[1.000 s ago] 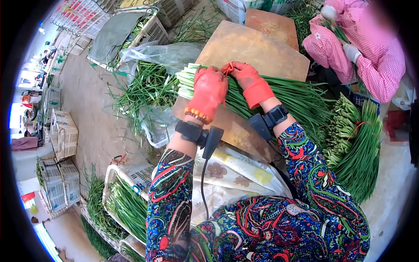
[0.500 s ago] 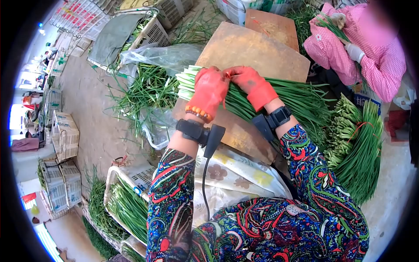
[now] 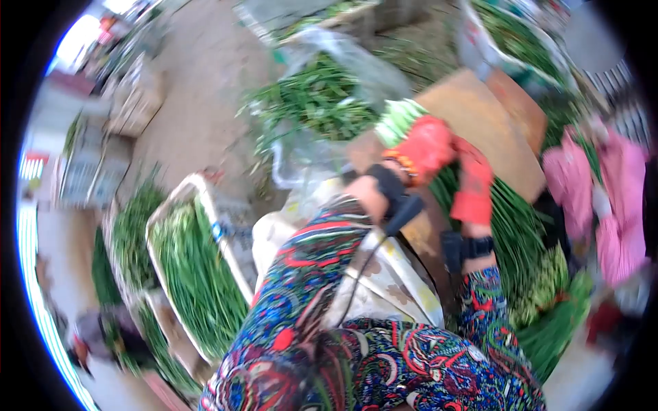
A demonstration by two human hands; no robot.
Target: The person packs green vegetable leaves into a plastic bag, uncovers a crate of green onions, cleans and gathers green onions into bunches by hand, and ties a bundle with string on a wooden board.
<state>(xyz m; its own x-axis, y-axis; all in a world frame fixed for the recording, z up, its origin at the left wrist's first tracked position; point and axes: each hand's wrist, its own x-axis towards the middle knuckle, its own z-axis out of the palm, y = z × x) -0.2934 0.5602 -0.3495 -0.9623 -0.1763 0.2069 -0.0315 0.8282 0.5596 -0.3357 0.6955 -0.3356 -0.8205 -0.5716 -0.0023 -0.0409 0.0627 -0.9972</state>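
Observation:
A bunch of long green stalks with pale ends [image 3: 397,122] lies across a brown board [image 3: 473,116]. My left hand [image 3: 426,152], in a red rubber glove, is closed around the bunch near its pale ends. Close beside it, my right hand [image 3: 473,181], also in a red glove, is closed over the green part, its fingertips near the left hand. Motion blurs what lies between its fingers. Tied green bunches [image 3: 555,335] rest beside more bunches with pale ends [image 3: 545,288] at the lower right.
A white crate [image 3: 154,236] full of green stalks stands at the lower left. Loose greens [image 3: 322,99] lie on clear plastic beyond the board. Another person in pink checked clothing [image 3: 620,205] sits at the right. More crates line the left side.
The whole view has turned and shifted, blurring the picture; the crate of stalks now shows more fully. Both hands remain at the bunch, close together.

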